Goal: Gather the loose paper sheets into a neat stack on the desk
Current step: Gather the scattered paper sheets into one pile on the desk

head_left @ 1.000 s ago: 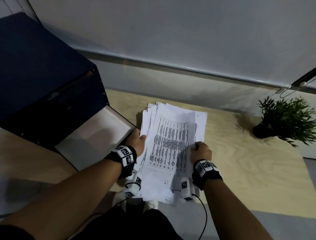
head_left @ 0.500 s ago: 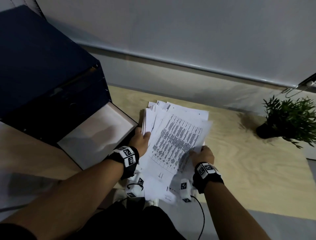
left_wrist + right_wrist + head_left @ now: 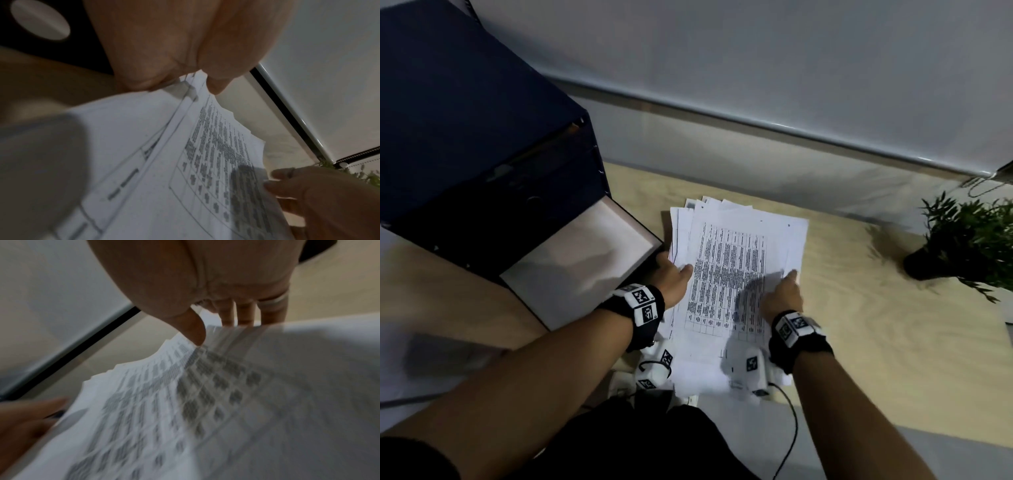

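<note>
A fanned bundle of white paper sheets (image 3: 729, 274), its top sheet printed with a dark table, lies lengthwise on the wooden desk (image 3: 876, 325), and its near end overhangs the front edge. My left hand (image 3: 681, 272) grips the bundle's left edge with the thumb on top. In the left wrist view the sheets (image 3: 185, 162) are pinched between thumb and fingers (image 3: 139, 81). My right hand (image 3: 789, 279) holds the right edge. In the right wrist view its thumb (image 3: 195, 332) presses on the paper (image 3: 185, 402) and the fingers (image 3: 242, 316) go underneath. The far edges are uneven.
A dark blue box (image 3: 482, 154) with an open pale tray (image 3: 585, 263) stands at the left, close to the bundle. A small potted plant (image 3: 962, 246) sits at the far right. Bare desk lies between paper and plant. A grey wall rises behind.
The top sheets, skewed to the right half a second ago, have swung back in line with the bundle. My right hand has slid farther up the right edge. My left hand has kept its grip.
</note>
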`<state>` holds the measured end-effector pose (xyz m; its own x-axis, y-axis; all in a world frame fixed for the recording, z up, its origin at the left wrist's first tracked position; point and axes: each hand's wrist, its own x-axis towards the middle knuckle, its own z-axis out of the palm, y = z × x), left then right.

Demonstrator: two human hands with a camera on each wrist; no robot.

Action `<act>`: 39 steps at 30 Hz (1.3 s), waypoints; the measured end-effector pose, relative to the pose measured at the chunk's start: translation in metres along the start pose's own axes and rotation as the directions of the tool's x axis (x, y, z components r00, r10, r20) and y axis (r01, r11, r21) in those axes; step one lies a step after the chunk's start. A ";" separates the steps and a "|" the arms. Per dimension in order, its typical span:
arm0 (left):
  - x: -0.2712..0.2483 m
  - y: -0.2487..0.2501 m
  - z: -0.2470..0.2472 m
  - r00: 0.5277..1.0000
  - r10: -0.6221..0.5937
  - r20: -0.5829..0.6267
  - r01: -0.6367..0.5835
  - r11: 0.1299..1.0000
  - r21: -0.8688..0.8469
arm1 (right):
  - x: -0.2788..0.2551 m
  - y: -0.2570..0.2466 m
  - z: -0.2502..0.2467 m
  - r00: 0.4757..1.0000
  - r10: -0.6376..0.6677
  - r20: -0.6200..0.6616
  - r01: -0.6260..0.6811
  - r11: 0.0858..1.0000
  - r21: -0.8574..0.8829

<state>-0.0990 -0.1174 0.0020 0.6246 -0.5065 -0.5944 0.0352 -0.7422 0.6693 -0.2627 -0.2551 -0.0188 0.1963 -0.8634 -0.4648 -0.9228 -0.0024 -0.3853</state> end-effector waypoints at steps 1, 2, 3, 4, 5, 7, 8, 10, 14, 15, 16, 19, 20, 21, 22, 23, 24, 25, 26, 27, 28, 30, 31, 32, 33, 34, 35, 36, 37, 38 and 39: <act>-0.001 0.002 0.002 1.000 -0.028 0.000 0.028 0.999 0.016 | -0.007 0.001 0.010 0.999 -0.019 0.033 0.020 0.999 -0.029; -0.002 0.003 0.004 0.999 -0.048 -0.001 0.048 0.998 0.046 | -0.014 0.003 0.017 0.997 -0.050 0.062 0.052 0.998 -0.031; -0.003 0.004 0.005 0.999 -0.050 -0.004 0.051 0.995 0.082 | -0.017 0.004 0.024 0.995 -0.067 0.070 0.068 0.998 -0.010; -0.001 0.002 0.005 0.999 -0.032 -0.015 0.033 0.993 0.112 | -0.020 0.006 0.028 0.996 -0.068 0.064 0.067 0.997 0.032; 0.006 -0.003 0.006 1.000 -0.009 -0.024 0.012 0.992 0.124 | -0.021 0.008 0.030 0.997 -0.052 0.051 0.049 0.996 0.074; 0.013 -0.011 0.005 0.999 0.029 -0.046 -0.024 0.995 0.099 | -0.020 0.014 0.034 0.997 -0.046 0.054 0.039 0.992 0.123; 0.016 -0.014 0.003 0.998 0.051 -0.042 -0.049 0.997 0.061 | -0.023 0.016 0.033 0.997 -0.060 0.058 0.053 0.992 0.119; 0.015 -0.011 -0.004 0.991 0.130 -0.013 -0.130 0.991 -0.027 | -0.025 0.019 0.026 0.998 -0.064 0.008 0.062 0.992 0.106; 0.001 0.003 -0.035 0.936 0.352 -0.006 -0.343 0.908 -0.240 | -0.016 0.013 -0.018 0.992 -0.071 -0.108 0.110 0.904 0.413; -0.004 0.009 -0.045 0.919 0.395 0.000 -0.376 0.875 -0.306 | -0.014 0.009 -0.029 0.992 -0.087 -0.097 0.124 0.849 0.514; -0.009 0.016 -0.052 0.901 0.434 0.008 -0.398 0.833 -0.384 | -0.016 0.002 -0.042 0.988 -0.122 -0.092 0.153 0.798 0.583; -0.020 0.044 -0.073 0.838 0.545 0.018 -0.464 0.730 -0.501 | -0.030 -0.026 -0.077 0.957 -0.267 -0.116 0.264 0.630 0.731; -0.024 0.054 -0.079 0.808 0.589 -0.006 -0.507 0.690 -0.517 | -0.039 -0.036 -0.090 0.938 -0.302 -0.168 0.316 0.553 0.771; -0.027 0.062 -0.085 0.777 0.628 -0.041 -0.554 0.651 -0.519 | -0.046 -0.044 -0.102 0.918 -0.319 -0.237 0.371 0.474 0.798; -0.030 0.070 -0.090 0.738 0.669 -0.084 -0.607 0.606 -0.515 | -0.054 -0.052 -0.114 0.892 -0.328 -0.310 0.429 0.406 0.807; -0.035 0.076 -0.094 0.699 0.703 -0.130 -0.662 0.568 -0.488 | -0.059 -0.056 -0.121 0.863 -0.338 -0.375 0.485 0.346 0.803; -0.038 0.078 -0.095 0.663 0.729 -0.171 -0.710 0.540 -0.452 | -0.066 -0.059 -0.125 0.831 -0.360 -0.424 0.535 0.306 0.788; -0.042 0.079 -0.095 0.642 0.740 -0.198 -0.741 0.533 -0.409 | -0.070 -0.061 -0.124 0.803 -0.380 -0.459 0.574 0.288 0.766; -0.043 0.076 -0.092 0.638 0.742 -0.206 -0.754 0.547 -0.364 | -0.074 -0.062 -0.121 0.785 -0.400 -0.474 0.598 0.285 0.749; -0.040 0.068 -0.087 0.646 0.737 -0.201 -0.755 0.577 -0.312 | -0.077 -0.062 -0.116 0.780 -0.413 -0.470 0.602 0.291 0.744; -0.036 0.060 -0.082 0.662 0.728 -0.177 -0.745 0.617 -0.253 | -0.079 -0.062 -0.111 0.794 -0.416 -0.444 0.581 0.305 0.754; -0.028 0.047 -0.073 0.705 0.694 -0.148 -0.709 0.686 -0.162 | -0.078 -0.061 -0.101 0.820 -0.407 -0.402 0.545 0.343 0.765; -0.026 0.044 -0.071 0.732 0.667 -0.141 -0.681 0.711 -0.176 | -0.076 -0.061 -0.098 0.832 -0.391 -0.394 0.532 0.362 0.765; -0.026 0.043 -0.070 0.756 0.639 -0.145 -0.654 0.724 -0.220 | -0.074 -0.062 -0.097 0.842 -0.371 -0.392 0.522 0.374 0.767; -0.024 0.043 -0.070 0.768 0.621 -0.158 -0.639 0.727 -0.252 | -0.074 -0.063 -0.097 0.847 -0.357 -0.395 0.516 0.372 0.772; -0.026 0.046 -0.070 0.780 0.604 -0.163 -0.623 0.728 -0.285 | -0.074 -0.065 -0.097 0.849 -0.346 -0.399 0.514 0.370 0.774; -0.029 0.051 -0.070 0.787 0.592 -0.174 -0.613 0.719 -0.327 | -0.076 -0.067 -0.100 0.845 -0.343 -0.410 0.521 0.359 0.774; -0.030 0.054 -0.070 0.789 0.581 -0.199 -0.608 0.696 -0.382 | -0.076 -0.070 -0.102 0.837 -0.343 -0.427 0.535 0.351 0.768; -0.033 0.059 -0.072 0.782 0.580 -0.228 -0.616 0.666 -0.421 | -0.079 -0.073 -0.105 0.825 -0.341 -0.450 0.556 0.345 0.756; -0.038 0.066 -0.074 0.778 0.573 -0.257 -0.622 0.648 -0.440 | -0.081 -0.076 -0.109 0.811 -0.338 -0.477 0.579 0.349 0.737; -0.040 0.070 -0.075 0.766 0.575 -0.288 -0.639 0.630 -0.441 | -0.084 -0.080 -0.114 0.795 -0.337 -0.504 0.603 0.353 0.715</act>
<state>-0.0631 -0.1164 0.1062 0.7233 -0.6881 0.0581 -0.0331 0.0495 0.9982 -0.2429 -0.2400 0.1416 0.2995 -0.9403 0.1619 0.0295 -0.1605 -0.9866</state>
